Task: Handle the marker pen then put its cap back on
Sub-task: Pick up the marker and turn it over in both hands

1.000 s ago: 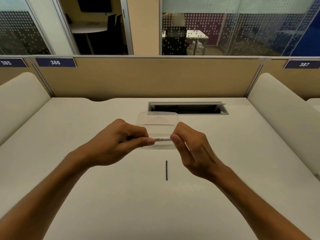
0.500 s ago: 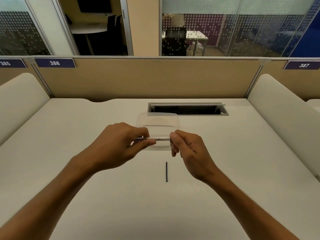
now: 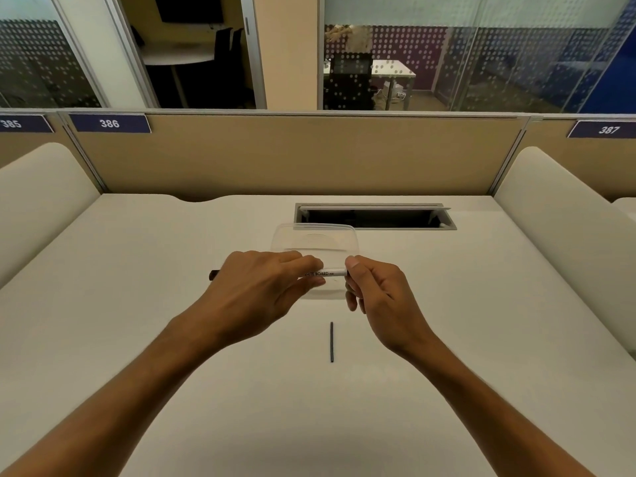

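I hold a white marker pen point(image 3: 325, 273), printed "WHITE BOARD", level above the desk between both hands. My left hand point(image 3: 261, 290) wraps the pen's left part, and a dark end point(image 3: 213, 274) sticks out past its knuckles. I cannot tell whether that end is the cap. My right hand point(image 3: 377, 297) pinches the pen's right end between thumb and forefinger, with the other fingers curled loosely below.
A clear plastic container point(image 3: 315, 241) stands on the white desk point(image 3: 172, 339) just behind my hands. A thin dark stick point(image 3: 331, 341) lies nearer to me. An open cable slot point(image 3: 375, 216) sits at the back, with padded dividers point(image 3: 564, 228) on both sides.
The pen has shifted left with my left hand, so its dark end now shows beyond that hand and more white barrel is bare. My right hand now holds only the very end.
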Demonstrator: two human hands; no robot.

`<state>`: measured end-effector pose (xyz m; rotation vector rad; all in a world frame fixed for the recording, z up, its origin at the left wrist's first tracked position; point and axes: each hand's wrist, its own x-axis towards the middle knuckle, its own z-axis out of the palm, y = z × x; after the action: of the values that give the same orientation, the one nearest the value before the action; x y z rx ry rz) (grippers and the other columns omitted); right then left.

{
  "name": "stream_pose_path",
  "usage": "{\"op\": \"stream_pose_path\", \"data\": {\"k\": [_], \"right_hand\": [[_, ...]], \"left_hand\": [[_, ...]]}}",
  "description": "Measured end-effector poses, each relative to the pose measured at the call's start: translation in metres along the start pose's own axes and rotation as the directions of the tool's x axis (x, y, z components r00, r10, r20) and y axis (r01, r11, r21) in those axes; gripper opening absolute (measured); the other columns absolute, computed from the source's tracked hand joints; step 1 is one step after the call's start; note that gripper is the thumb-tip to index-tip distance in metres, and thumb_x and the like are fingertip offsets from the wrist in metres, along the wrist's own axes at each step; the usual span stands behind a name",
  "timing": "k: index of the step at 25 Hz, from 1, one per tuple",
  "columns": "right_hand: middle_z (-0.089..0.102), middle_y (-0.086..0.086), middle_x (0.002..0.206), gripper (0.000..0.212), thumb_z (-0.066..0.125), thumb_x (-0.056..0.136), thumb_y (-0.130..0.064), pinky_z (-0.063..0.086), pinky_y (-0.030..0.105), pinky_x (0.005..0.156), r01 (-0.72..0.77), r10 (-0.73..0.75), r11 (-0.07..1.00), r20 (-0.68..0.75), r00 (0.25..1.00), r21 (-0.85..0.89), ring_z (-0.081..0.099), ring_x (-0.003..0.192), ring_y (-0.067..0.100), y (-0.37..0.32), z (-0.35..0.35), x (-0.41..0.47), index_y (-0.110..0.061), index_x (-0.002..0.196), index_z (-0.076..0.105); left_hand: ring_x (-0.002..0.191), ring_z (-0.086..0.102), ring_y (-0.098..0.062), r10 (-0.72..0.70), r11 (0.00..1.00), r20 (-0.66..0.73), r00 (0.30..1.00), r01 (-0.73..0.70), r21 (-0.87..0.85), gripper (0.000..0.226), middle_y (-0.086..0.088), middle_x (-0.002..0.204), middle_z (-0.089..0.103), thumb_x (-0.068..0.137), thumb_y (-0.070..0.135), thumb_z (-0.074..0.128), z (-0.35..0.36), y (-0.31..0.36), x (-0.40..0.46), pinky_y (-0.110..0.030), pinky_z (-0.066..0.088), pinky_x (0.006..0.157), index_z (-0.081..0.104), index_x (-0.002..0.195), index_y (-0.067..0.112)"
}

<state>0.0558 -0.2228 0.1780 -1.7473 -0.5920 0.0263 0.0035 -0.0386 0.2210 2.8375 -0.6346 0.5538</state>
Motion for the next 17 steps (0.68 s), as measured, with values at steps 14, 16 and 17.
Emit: {"op": "stream_pose_path", "data": {"k": [14,16,17], "right_hand": [[0.040,-0.012,0.068,0.023,0.039,0.100,-0.016,0.035,0.007,0.058,0.382,-0.374,0.885,0.083,0.924,-0.265,0.044,0.062,0.001,-0.009,-0.007,0.000,-0.020,0.078,0.043],[0.039,-0.016,0.067,0.023,0.043,0.098,-0.012,0.035,0.006,0.058,0.385,-0.387,0.883,0.049,0.921,-0.269,0.045,0.062,0.000,-0.007,-0.004,0.000,-0.020,0.077,0.044],[0.039,-0.018,0.066,0.023,0.044,0.097,-0.010,0.035,0.007,0.056,0.368,-0.379,0.892,0.009,0.925,-0.263,0.046,0.061,0.002,-0.006,-0.002,-0.001,-0.020,0.076,0.045]], "left_hand": [[0.054,0.052,-0.004,-0.008,0.895,0.228,0.974,0.109,-0.433,0.031,0.023,0.059,0.058,0.095,0.039,0.047,-0.024,-0.011,0.008,-0.011,0.031,0.050,0.067,0.117,0.028],[0.055,0.052,-0.001,0.019,0.911,0.264,0.964,0.093,-0.403,0.036,0.028,0.059,0.056,0.097,0.041,0.042,-0.025,-0.009,0.006,-0.010,0.032,0.052,0.057,0.129,0.033],[0.055,0.051,-0.004,0.016,0.929,0.280,0.960,0.090,-0.360,0.038,0.023,0.057,0.054,0.097,0.046,0.038,-0.024,-0.007,0.006,-0.013,0.032,0.052,0.051,0.133,0.040]]}}
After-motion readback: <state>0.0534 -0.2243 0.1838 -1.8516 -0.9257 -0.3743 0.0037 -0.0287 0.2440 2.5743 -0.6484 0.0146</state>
